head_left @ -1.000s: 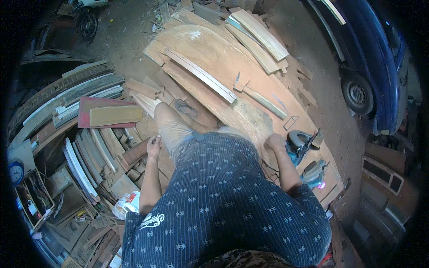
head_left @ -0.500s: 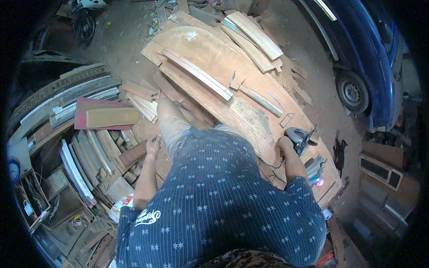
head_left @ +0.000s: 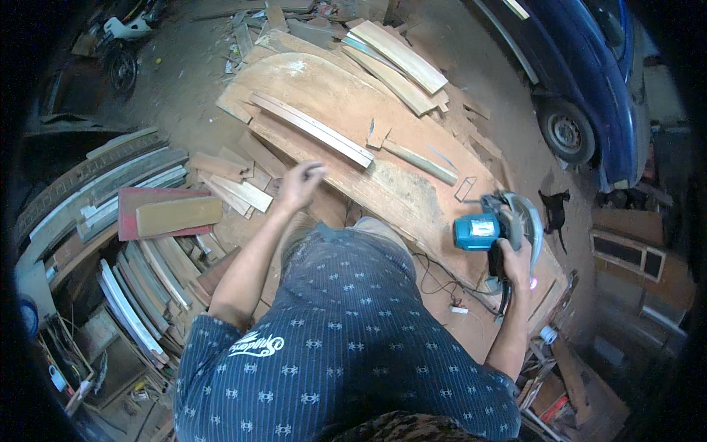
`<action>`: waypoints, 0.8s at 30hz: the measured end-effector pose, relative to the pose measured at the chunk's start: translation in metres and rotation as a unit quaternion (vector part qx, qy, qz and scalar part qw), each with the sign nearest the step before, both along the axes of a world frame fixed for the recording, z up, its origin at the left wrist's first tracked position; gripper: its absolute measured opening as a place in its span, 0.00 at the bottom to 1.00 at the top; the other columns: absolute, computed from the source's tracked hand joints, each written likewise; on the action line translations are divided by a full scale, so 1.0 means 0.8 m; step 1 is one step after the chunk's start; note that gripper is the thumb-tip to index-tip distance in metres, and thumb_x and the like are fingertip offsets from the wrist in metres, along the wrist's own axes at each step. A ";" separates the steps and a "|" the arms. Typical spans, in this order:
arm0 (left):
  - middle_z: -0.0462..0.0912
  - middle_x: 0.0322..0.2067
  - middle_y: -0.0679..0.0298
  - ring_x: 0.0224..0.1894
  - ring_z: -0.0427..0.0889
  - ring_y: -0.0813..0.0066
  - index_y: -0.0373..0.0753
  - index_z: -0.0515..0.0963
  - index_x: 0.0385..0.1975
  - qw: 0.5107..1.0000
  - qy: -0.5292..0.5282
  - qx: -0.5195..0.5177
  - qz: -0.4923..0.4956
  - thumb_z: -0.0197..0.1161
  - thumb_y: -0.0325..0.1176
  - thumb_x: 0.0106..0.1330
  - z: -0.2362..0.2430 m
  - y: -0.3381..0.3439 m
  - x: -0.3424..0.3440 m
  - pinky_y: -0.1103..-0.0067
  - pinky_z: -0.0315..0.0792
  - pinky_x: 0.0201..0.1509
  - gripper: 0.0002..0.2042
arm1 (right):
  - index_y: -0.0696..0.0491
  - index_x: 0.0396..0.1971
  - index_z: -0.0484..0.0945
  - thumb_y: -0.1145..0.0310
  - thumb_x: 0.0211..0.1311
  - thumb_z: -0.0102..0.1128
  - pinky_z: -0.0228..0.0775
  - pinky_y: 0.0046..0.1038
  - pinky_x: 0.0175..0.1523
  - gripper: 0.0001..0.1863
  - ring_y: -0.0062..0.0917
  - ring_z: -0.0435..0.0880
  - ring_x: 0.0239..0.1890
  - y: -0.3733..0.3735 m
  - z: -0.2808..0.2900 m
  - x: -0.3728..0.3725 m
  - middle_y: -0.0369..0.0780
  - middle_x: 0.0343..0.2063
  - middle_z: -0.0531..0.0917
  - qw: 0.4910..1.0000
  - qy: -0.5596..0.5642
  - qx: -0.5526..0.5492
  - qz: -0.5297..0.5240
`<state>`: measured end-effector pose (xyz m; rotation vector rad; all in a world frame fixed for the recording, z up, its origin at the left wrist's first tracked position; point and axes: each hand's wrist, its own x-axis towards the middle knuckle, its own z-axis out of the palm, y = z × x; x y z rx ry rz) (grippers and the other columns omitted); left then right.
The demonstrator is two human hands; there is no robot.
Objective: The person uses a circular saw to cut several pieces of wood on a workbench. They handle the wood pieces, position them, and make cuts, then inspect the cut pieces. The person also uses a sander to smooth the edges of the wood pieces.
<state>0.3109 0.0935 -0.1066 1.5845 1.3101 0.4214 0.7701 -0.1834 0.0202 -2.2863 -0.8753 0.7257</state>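
My right hand (head_left: pixel 515 258) is wrapped round the handle of a teal circular saw (head_left: pixel 477 232), above the right end of the wooden worktop (head_left: pixel 331 81). Its curved metal guard faces right, and a dark cord trails from it. My left hand (head_left: pixel 302 184) hangs over the worktop's near edge with nothing visible in it; its fingers are loosely bent and apart. Just beyond it, two narrow wood strips (head_left: pixel 313 129) lie side by side on the worktop. A hammer (head_left: pixel 420 160) with a pale wooden handle rests right of the strips, near a thin rectangular outline (head_left: pixel 465 189).
Pale planks (head_left: pixel 401 59) lie across the worktop's far side. Stacked timber (head_left: pixel 140 166) and a red board (head_left: pixel 129 214) crowd the left. Loops of cord (head_left: pixel 434 276) lie near my body. A blue vehicle (head_left: pixel 589 88) and a dark animal (head_left: pixel 556 210) are at the right.
My right hand has taken hold of the circular saw and turned it, bringing its teal motor into view. My left hand has risen from beside my leg toward the worktop edge.
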 end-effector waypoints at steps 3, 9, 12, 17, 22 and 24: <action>0.87 0.47 0.55 0.47 0.86 0.71 0.34 0.79 0.59 0.982 -0.066 -0.108 -0.137 0.66 0.50 0.72 0.010 -0.001 0.108 0.73 0.79 0.54 0.26 | 0.59 0.47 0.81 0.69 0.63 0.62 0.64 0.22 0.24 0.15 0.16 0.72 0.18 0.022 0.042 -0.051 0.32 0.20 0.75 0.972 0.218 0.030 -0.078; 0.83 0.38 0.66 0.32 0.79 0.82 0.36 0.80 0.54 0.908 -0.087 -0.339 -0.231 0.66 0.52 0.71 -0.032 -0.005 0.185 0.82 0.77 0.35 0.25 | 0.60 0.52 0.82 0.65 0.59 0.70 0.77 0.32 0.46 0.23 0.29 0.85 0.38 0.046 -0.020 -0.132 0.43 0.37 0.88 0.987 0.104 0.022 0.123; 0.80 0.29 0.71 0.24 0.76 0.88 0.35 0.79 0.50 0.931 -0.098 -0.324 -0.140 0.68 0.50 0.70 -0.062 -0.017 0.162 0.87 0.70 0.25 0.22 | 0.61 0.52 0.82 0.65 0.57 0.71 0.74 0.33 0.55 0.24 0.31 0.85 0.45 0.081 -0.041 -0.152 0.48 0.41 0.88 0.968 0.136 -0.012 0.211; 0.83 0.29 0.66 0.21 0.79 0.83 0.34 0.80 0.43 0.946 -0.074 -0.315 -0.026 0.71 0.45 0.68 -0.090 -0.015 0.131 0.83 0.72 0.22 0.19 | 0.58 0.49 0.83 0.67 0.55 0.71 0.75 0.33 0.54 0.21 0.31 0.86 0.44 0.113 -0.092 -0.168 0.48 0.40 0.88 0.963 0.139 -0.012 0.233; 0.85 0.29 0.62 0.24 0.83 0.78 0.33 0.81 0.40 0.960 -0.067 -0.268 0.043 0.71 0.41 0.64 -0.152 -0.024 0.111 0.78 0.77 0.27 0.16 | 0.59 0.46 0.84 0.67 0.53 0.74 0.76 0.34 0.52 0.21 0.33 0.87 0.42 0.114 -0.167 -0.166 0.48 0.37 0.88 0.947 0.078 0.049 0.308; 0.86 0.29 0.60 0.25 0.85 0.75 0.33 0.81 0.39 0.968 -0.043 -0.244 0.050 0.71 0.42 0.62 -0.156 -0.028 0.109 0.75 0.79 0.30 0.17 | 0.61 0.46 0.83 0.68 0.53 0.74 0.76 0.33 0.52 0.21 0.32 0.87 0.41 0.114 -0.177 -0.162 0.48 0.37 0.88 0.940 0.059 0.050 0.332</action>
